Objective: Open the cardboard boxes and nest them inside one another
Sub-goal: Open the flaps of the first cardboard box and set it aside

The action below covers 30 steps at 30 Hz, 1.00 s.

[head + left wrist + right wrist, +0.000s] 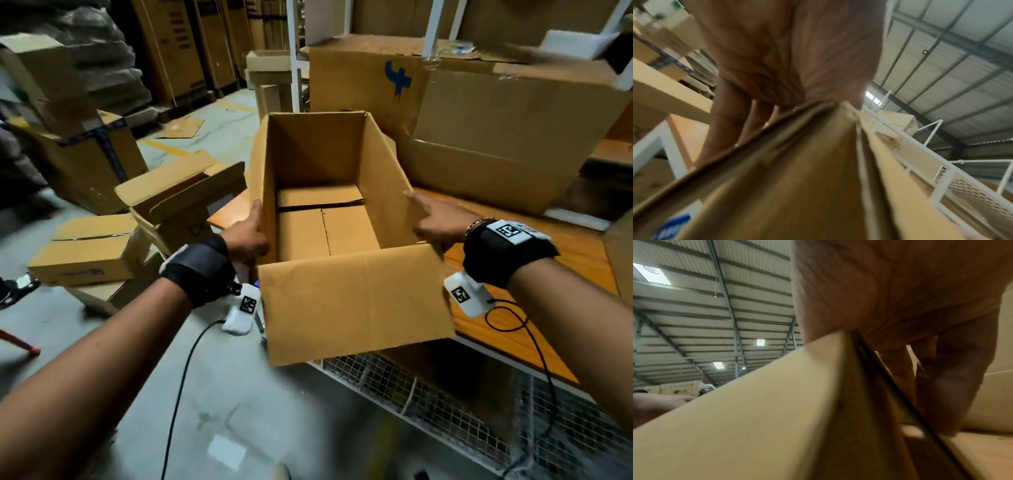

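An open brown cardboard box (322,212) stands at the near corner of the wooden table (568,260), its near flap hanging toward me. Inside, only its folded bottom flaps show. My left hand (248,233) grips the left wall at the rim, thumb on top, fingers down the outside; the left wrist view shows the fingers (729,123) along the cardboard (797,178). My right hand (436,219) grips the right wall the same way, thumb at the rim; in the right wrist view the fingers (953,386) lie on the outer side of the wall (777,418).
A much larger cardboard box (479,113) lies behind on the table. To the left, a smaller open box (181,198) and a shut flat box (89,246) sit on a low stand. More cartons stand at the far left. A wire-mesh shelf (445,404) runs under the table.
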Tool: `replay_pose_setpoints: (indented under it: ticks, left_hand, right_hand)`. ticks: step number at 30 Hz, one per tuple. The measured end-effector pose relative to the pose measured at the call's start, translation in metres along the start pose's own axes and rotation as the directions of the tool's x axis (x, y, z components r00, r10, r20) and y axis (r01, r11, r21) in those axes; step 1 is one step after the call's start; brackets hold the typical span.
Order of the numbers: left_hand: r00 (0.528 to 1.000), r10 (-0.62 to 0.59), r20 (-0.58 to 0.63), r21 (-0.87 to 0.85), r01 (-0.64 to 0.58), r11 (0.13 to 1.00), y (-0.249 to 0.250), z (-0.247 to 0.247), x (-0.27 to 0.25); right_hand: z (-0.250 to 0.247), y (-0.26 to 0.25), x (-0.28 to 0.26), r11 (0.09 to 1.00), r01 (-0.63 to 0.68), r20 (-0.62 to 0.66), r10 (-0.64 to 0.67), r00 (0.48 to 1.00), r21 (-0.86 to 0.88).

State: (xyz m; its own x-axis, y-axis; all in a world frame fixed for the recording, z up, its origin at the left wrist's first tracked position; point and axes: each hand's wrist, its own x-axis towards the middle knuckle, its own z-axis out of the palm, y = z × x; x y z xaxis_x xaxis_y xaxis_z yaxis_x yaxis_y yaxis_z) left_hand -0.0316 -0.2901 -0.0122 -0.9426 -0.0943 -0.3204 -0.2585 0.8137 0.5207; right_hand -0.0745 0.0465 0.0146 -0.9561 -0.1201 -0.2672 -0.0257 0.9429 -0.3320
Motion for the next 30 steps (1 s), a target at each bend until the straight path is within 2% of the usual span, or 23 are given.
replay_pose_setpoints:
  ticks: [3, 6, 9, 12, 19, 30]
  left_hand:
    - [0.998, 0.044, 0.039, 0.004, -0.044, 0.999, -0.027, -0.024, -0.002]
    - [0.992, 0.107, 0.068, 0.008, -0.108, 0.994, -0.055, -0.05, 0.005]
    - [0.985, 0.134, 0.111, -0.026, -0.132, 0.991, -0.076, -0.076, 0.028]
    - [0.982, 0.165, 0.09, 0.054, -0.17, 0.984, -0.086, -0.102, 0.062]
    - [0.974, 0.217, 0.071, 0.269, -0.228, 0.936, -0.097, -0.128, 0.13]
    - [0.963, 0.264, -0.051, 0.296, -0.237, 0.925, -0.1, -0.155, 0.193]
  right_hand:
    - [0.014, -0.02, -0.016, 0.999, -0.008, 0.058, 0.006, 0.998, 0.043]
    - [0.032, -0.045, -0.025, 0.999, -0.008, -0.041, 0.006, 0.999, -0.047]
    - [0.044, -0.066, -0.018, 0.999, -0.043, -0.102, 0.042, 0.994, -0.013]
    - [0.057, -0.095, -0.005, 0.995, -0.103, -0.161, 0.101, 0.982, 0.0]
    - [0.076, -0.146, 0.023, 0.976, -0.216, -0.23, 0.216, 0.949, 0.026]
    - [0.066, -0.194, 0.077, 0.941, -0.312, -0.264, 0.335, 0.904, 0.129]
